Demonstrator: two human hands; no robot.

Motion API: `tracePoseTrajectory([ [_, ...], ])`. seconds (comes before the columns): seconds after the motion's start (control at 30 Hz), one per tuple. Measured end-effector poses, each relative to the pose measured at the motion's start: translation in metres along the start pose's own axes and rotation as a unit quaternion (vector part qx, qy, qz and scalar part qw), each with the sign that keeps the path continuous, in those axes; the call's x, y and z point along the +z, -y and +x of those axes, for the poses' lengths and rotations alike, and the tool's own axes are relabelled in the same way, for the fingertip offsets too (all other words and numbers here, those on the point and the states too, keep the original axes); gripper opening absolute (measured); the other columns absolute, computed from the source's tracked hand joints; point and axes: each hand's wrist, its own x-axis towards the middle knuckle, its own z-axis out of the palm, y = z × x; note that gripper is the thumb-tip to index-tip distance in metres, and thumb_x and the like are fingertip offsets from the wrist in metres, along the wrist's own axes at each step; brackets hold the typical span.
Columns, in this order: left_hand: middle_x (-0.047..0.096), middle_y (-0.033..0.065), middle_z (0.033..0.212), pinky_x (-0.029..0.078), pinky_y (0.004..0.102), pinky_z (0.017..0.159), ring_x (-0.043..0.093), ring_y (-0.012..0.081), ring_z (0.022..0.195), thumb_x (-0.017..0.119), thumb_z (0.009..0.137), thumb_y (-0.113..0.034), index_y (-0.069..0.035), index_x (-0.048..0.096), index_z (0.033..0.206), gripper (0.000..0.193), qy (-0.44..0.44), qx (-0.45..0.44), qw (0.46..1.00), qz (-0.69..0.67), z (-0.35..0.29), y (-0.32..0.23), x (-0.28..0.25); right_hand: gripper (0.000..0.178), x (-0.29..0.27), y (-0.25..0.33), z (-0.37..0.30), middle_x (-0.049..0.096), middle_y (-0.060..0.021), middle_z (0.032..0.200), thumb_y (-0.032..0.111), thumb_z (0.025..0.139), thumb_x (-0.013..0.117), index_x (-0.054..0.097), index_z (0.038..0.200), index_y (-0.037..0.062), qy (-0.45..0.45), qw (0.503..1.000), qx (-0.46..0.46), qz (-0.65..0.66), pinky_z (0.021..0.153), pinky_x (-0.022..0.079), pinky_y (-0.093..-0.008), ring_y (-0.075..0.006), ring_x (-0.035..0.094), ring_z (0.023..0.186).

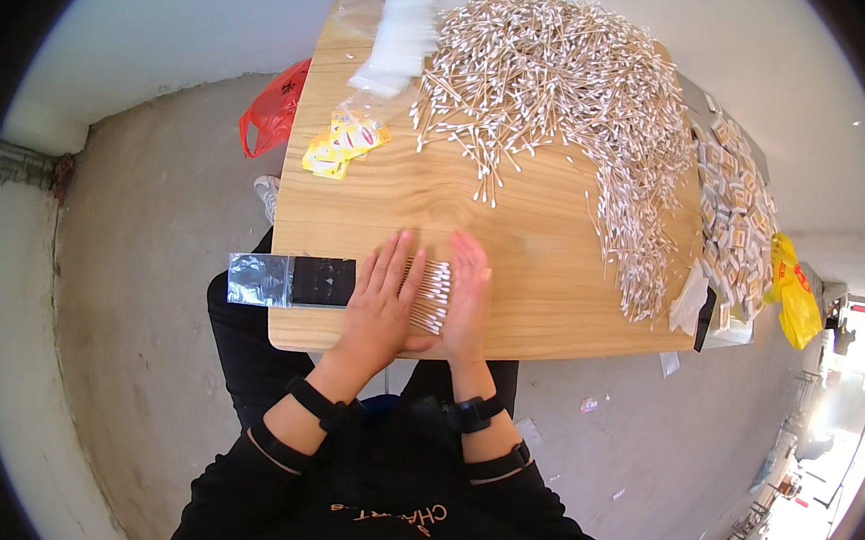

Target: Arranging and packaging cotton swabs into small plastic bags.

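Observation:
A small row of cotton swabs [431, 296] lies on the table between my two hands, white tips toward the right. My left hand [380, 301] rests flat over the left part of the swabs, fingers stretched out. My right hand [467, 298] stands on edge at the swabs' right ends, its fingers straight and its palm turned toward them. Just left of my left hand is a flat bag [259, 279], clear at its outer end, with a black part [321, 282] reaching close to that hand. The bag's clear end hangs past the table's left edge.
A large heap of loose cotton swabs [556, 78] covers the far and right table. Clear plastic bags [398, 42] and yellow cards [346, 146] lie at the far left. Packed swab bundles [732, 211] fill a container beyond the right edge, beside a yellow bag [794, 290]. A red bag [275, 109] hangs left.

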Motion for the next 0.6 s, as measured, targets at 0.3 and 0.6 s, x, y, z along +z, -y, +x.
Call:
tracePoseTrajectory([
  [0.3,0.020,0.0224,0.152,0.017,0.0496,0.114,0.018,0.0365,0.142,0.080,0.060,-0.045,0.000,0.024,0.145,0.111,-0.051,-0.099,0.994,-0.012,0.003,-0.015,0.008,0.068,-0.010,0.030,0.012,0.039,-0.0178,0.140,0.052,0.100,0.019,0.033,0.138,-0.0023,0.064,0.997,0.053,-0.007,0.115,0.019,-0.0384,-0.0264,0.033,0.134],
  [0.6,0.020,0.0248,0.151,0.018,0.0516,0.113,0.019,0.0386,0.141,0.083,0.057,-0.046,-0.001,0.022,0.146,0.117,-0.039,-0.063,0.996,-0.050,-0.009,0.000,-0.010,0.067,-0.016,0.022,-0.007,0.035,-0.0173,0.143,0.051,0.101,0.020,0.030,0.140,-0.0025,-0.015,0.998,0.001,-0.068,0.115,0.018,-0.0392,-0.0263,0.030,0.136],
])
